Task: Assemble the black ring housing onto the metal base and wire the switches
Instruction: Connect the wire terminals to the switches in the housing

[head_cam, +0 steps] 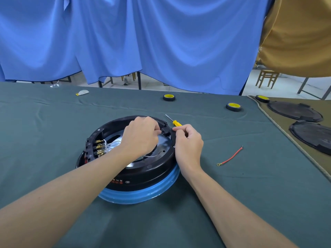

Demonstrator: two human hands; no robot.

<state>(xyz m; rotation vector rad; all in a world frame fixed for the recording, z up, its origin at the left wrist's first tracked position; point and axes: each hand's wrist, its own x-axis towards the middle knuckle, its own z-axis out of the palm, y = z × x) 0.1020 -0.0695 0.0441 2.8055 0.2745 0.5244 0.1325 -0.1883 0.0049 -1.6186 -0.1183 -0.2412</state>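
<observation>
Two hands meet centre frame: the left hand (141, 135) pinches a small black switch (164, 131); the right hand (188, 143) has its fingers (177, 129) pinching the rim of the glossy black ring housing (143, 174), atop the blue-banded metal base (139, 196). Wrinkled green cloth counter (53, 122), blue curtains (125, 42) behind.

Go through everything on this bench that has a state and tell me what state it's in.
Black plastic ring housing: resting on blue-rimmed metal base.
Small black switch: in the housing's rim.
Left hand: fingers curled at switch, grip hidden.
Right hand: pinches housing rim.
Yellow-handled screwdriver: lying untouched.
Red wire: loose on green cloth.
</observation>
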